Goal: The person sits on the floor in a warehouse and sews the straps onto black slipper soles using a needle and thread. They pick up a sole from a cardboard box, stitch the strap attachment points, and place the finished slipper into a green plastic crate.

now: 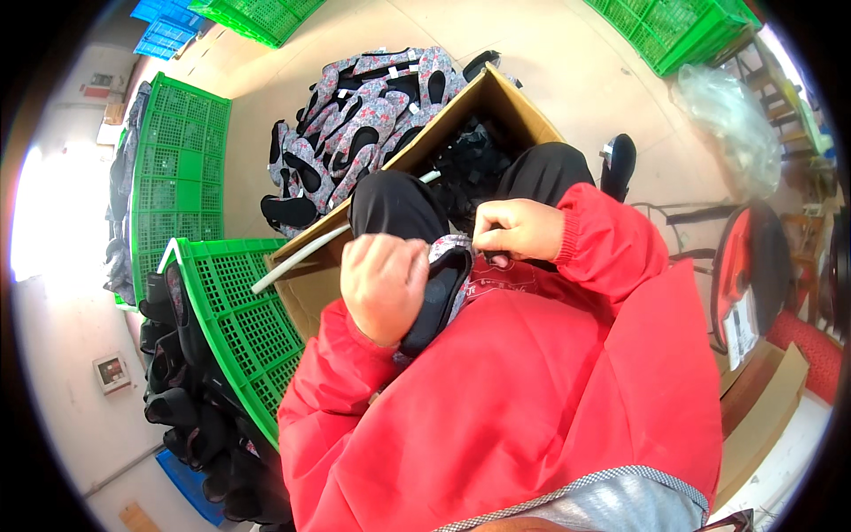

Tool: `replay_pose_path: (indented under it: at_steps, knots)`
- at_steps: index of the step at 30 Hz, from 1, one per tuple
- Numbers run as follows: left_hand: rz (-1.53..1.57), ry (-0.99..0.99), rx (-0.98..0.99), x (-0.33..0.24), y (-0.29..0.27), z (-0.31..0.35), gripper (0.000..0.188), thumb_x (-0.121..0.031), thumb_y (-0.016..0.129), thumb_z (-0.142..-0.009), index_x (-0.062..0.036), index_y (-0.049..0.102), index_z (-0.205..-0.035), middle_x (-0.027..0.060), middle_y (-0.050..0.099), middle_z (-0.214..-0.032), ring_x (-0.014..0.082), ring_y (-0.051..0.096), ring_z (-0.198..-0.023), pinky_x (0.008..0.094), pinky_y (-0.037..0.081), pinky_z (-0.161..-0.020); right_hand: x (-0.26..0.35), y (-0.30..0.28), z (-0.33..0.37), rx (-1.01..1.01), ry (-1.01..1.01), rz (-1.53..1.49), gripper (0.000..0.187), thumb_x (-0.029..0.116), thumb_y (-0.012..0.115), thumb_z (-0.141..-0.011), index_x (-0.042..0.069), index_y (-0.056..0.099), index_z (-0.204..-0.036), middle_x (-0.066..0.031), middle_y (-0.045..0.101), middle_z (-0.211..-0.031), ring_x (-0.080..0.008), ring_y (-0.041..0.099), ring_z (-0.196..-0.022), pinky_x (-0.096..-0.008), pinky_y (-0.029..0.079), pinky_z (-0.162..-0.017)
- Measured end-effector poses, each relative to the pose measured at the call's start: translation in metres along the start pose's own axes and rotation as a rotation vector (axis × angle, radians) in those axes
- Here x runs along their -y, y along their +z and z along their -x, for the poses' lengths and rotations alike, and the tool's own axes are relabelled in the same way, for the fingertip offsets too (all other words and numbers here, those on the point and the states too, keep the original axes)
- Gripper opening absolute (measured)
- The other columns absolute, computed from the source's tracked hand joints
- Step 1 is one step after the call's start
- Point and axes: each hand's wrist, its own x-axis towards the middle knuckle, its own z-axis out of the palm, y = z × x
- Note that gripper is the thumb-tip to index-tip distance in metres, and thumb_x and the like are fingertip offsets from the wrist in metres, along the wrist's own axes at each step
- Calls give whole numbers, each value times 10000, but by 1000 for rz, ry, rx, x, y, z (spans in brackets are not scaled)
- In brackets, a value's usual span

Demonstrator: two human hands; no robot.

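On my lap lies a padded shoe or slipper (441, 295) with a black inside and a grey-and-red patterned edge. My left hand (383, 285) is closed over its left side, fingers curled at the rim. By its far right end, my right hand (521, 230) is pinched shut; a small dark bit shows under the fingers, too hidden to name. Between my knees stands an open cardboard box (523, 111) with black pieces (474, 160) in it. A heap of similar patterned pieces (363, 124) with black openings lies on the floor beyond the box.
Left of me stands a green plastic crate (239, 310), with many black shoes (177, 399) beside it. Another green crate (182, 160) is farther left. A white tube (301, 259) leans along the box. At right are a clear plastic bag (731, 124), a red-and-black round seat (753, 266) and cardboard (762, 426).
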Motion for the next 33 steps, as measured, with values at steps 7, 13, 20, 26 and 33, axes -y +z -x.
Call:
replay_pose_path:
  at_steps: [7, 13, 20, 26, 33]
  knots:
    - [-15, -8, 122, 22, 16, -27, 225, 74, 648, -715, -29, 702, -907, 109, 625, -904, 316, 597, -861, 394, 490, -779, -77, 33, 6, -338, -106, -628, 169, 256, 534, -1025, 88, 513, -1028, -31, 614, -811, -48, 421, -533, -194, 321, -445]
    - [393, -4, 397, 1, 29, -12, 342, 58, 631, -694, -38, 701, -1014, 117, 641, -1048, 325, 603, -1021, 397, 483, -914, -103, 60, 0, -462, -279, -951, 213, 271, 515, -1038, 74, 476, -1110, -50, 608, -875, -68, 444, -568, -200, 361, -476]
    - [383, -116, 172, 7, 49, 21, 263, 76, 651, -689, -27, 710, -923, 112, 699, -938, 304, 662, -926, 378, 522, -860, -105, 69, -3, -399, -357, -849, 248, 251, 578, -1011, 84, 483, -1168, -57, 640, -895, -62, 458, -588, -202, 372, -511]
    - [399, -297, -60, 3, 55, 34, 269, 115, 629, -667, -28, 699, -884, 114, 693, -880, 285, 669, -848, 350, 533, -779, -98, 86, -5, -427, -454, -499, 312, 226, 628, -986, 7, 506, -1173, -59, 585, -1041, -102, 619, -883, -256, 525, -782]
    - [404, -340, -79, 2, 58, 37, 270, 112, 640, -659, -28, 693, -884, 116, 692, -881, 288, 670, -853, 349, 536, -775, -93, 86, -4, -421, -485, -247, 306, 226, 617, -991, 0, 504, -1165, -60, 586, -1012, -107, 627, -888, -267, 526, -792]
